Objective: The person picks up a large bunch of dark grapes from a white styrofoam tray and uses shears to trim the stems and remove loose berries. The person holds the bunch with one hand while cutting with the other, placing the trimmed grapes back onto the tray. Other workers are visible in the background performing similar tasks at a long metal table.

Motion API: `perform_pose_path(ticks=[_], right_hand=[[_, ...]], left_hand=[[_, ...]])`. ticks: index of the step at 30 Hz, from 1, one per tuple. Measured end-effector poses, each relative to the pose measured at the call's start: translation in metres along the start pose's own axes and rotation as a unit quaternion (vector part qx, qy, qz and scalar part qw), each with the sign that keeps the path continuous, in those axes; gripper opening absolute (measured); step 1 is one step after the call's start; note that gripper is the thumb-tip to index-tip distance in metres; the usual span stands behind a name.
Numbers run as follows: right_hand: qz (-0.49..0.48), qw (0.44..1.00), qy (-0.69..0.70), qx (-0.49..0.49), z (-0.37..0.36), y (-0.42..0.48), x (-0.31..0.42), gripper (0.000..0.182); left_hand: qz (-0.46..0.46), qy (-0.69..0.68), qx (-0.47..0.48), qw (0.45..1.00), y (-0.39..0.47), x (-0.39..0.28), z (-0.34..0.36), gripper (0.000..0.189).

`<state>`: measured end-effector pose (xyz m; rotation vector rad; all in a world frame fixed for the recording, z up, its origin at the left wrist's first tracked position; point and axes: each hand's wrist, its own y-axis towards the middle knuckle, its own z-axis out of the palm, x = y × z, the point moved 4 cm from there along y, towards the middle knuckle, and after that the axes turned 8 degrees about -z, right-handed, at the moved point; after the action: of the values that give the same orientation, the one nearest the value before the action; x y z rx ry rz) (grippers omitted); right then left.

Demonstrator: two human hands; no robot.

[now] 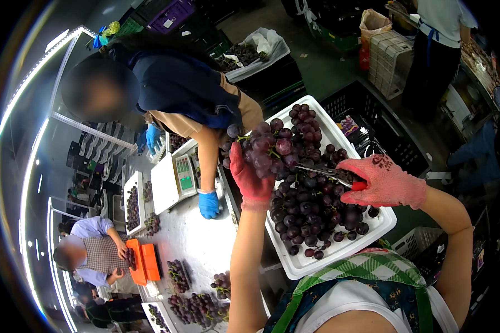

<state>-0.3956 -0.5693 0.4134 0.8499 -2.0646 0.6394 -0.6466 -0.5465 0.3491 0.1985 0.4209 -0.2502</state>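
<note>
My left hand, in a red work glove, holds up a bunch of purple grapes with green stems. Red-handled snips are gripped in my gloved right hand. Their narrow blades point left and reach the lower right side of the bunch; whether they touch a grape I cannot tell. Beneath both hands is a white foam tray heaped with dark grapes. A few loose grapes lie near the tray's front edge.
A co-worker in blue gloves leans over the metal table beside a digital scale. Grape bunches lie on the table. Farther off, another person handles grapes at an orange scale. A black crate stands beyond my tray.
</note>
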Motion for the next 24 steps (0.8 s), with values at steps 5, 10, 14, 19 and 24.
perform_pose_path(ticks=[5, 10, 14, 19, 24], right_hand=[[-0.006, 0.995, -0.102, -0.008, 0.003, 0.006, 0.004, 0.05], [-0.046, 0.99, -0.12, -0.063, 0.005, 0.01, -0.001, 0.051], [-0.018, 0.994, -0.084, -0.063, 0.004, 0.009, -0.002, 0.049], [-0.072, 0.974, -0.194, -0.091, 0.004, 0.009, -0.006, 0.051], [-0.166, 0.893, -0.38, -0.175, 0.002, 0.012, -0.005, 0.052]], left_hand=[[0.015, 0.03, -0.022, 0.999, 0.0, 0.007, 0.022, 0.055], [0.066, 0.004, -0.026, 0.997, -0.005, 0.001, 0.006, 0.048], [0.082, 0.033, -0.04, 0.995, -0.007, 0.003, 0.013, 0.045], [0.052, -0.021, -0.008, 0.998, -0.007, 0.003, 0.008, 0.052], [0.077, 0.039, -0.089, 0.992, -0.005, 0.004, 0.007, 0.057]])
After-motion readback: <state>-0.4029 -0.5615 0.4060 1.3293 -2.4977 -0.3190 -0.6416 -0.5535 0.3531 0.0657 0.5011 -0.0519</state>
